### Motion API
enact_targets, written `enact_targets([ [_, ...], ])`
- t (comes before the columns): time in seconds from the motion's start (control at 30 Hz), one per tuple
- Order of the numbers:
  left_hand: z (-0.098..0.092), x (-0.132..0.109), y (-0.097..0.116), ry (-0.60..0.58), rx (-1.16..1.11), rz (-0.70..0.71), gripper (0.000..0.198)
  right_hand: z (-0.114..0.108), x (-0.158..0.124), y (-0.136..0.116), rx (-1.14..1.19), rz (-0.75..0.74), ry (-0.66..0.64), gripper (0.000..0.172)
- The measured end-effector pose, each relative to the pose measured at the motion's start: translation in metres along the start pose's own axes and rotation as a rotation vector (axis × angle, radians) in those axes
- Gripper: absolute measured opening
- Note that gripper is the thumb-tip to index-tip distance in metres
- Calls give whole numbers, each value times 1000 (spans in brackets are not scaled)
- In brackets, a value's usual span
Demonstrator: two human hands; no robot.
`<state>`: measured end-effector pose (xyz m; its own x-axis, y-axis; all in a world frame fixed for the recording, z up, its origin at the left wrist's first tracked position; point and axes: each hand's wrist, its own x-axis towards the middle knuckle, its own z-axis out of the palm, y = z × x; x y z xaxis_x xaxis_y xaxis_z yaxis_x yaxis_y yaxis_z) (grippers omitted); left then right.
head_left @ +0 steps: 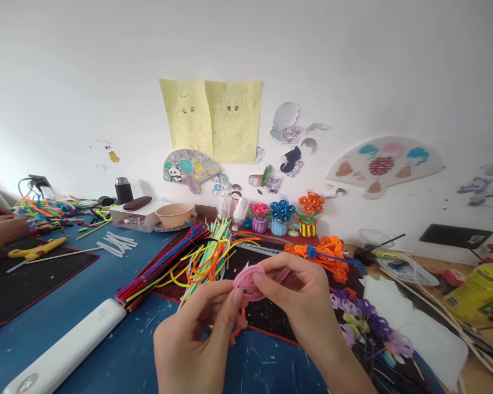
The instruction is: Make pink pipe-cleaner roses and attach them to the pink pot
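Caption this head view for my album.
Both hands coil a pink pipe cleaner above a craft table.

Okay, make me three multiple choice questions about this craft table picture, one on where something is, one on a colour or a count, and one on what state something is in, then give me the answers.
1. Where do the small pipe-cleaner flower pots stand?
A. at the wall behind the mat
B. on the white case
C. in the bowl

2. What colour is the coil held in both hands?
A. green
B. pink
C. blue

3. How are the yellow scissors on the left?
A. held by the right hand
B. hanging on the wall
C. lying flat on the black mat

Answers: 1 A, the pots line up against the wall. 2 B, the left hand and right hand pinch a pink coil. 3 C, they lie on the mat, untouched.
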<state>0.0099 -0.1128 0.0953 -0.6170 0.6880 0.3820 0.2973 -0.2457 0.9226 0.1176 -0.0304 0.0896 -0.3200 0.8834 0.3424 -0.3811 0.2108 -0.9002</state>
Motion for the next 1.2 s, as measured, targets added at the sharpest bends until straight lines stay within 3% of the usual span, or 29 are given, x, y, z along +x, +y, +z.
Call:
enact_targets([
  [0.17, -4, 8, -6, -114, -6, 24, 17, -1, 1, 1, 104, 56, -71, 14],
  [0.33, -15, 20, -7, -222, 81, 71, 17, -27, 11, -12, 2, 106, -310, 25],
  [0.53, -20, 29, 4, -392, 250, 160, 18, -46, 11, -29, -295, 54, -268, 29],
  [0.67, -16, 31, 5, -512, 327, 191, 24, -42, 10, -29, -496, 35, -381, 21],
  [0.8, -15, 32, 2, -572, 293, 113, 25, -41, 13, -24, -533, 28, -415, 18],
  [1.03, -12, 25, 7, -449, 83, -71, 25, -39, 15, -19, -415, 103, -387, 23],
  [1.2, -9, 21, 8, -431, -22, -124, 25, -36, 14, -17, -270, 155, -345, 22],
])
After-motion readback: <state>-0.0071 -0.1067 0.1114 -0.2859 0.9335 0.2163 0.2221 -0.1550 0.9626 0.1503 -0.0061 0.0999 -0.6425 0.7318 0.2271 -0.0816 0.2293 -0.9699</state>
